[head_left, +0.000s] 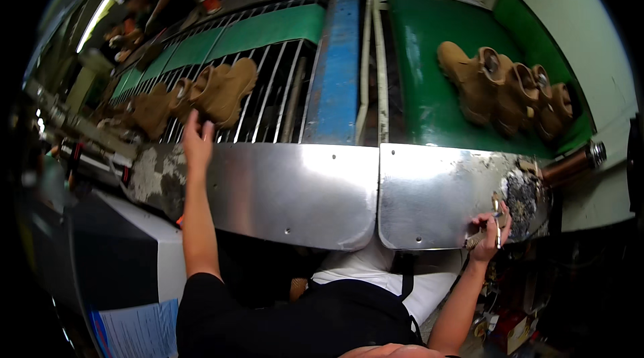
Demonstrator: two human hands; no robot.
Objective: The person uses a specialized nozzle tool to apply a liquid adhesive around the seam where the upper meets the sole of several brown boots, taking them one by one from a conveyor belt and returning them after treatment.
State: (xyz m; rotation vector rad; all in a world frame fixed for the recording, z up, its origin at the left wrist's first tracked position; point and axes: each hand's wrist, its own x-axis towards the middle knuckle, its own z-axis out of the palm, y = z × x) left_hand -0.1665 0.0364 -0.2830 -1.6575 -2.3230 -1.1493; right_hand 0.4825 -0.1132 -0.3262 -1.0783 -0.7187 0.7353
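Observation:
My left hand (197,145) reaches over the near edge of the slatted conveyor, its thumb and fingers apart and nothing in it. Just beyond its fingertips stands a tan ankle boot (230,93), with several more tan boots (153,110) to its left on the slats. I cannot tell whether the fingertips touch a boot. At the right, my right hand (491,232) is closed around a thin metal hand tool (498,229), held over the corner of the metal ledge. The tool's exact kind is too small to make out.
A steel ledge (295,183) runs along the front. Right of a blue beam (339,69), several tan boots (513,96) stand on a green belt (429,89). A rusty roller end (573,162) juts out at right. At far left a person (137,19) works.

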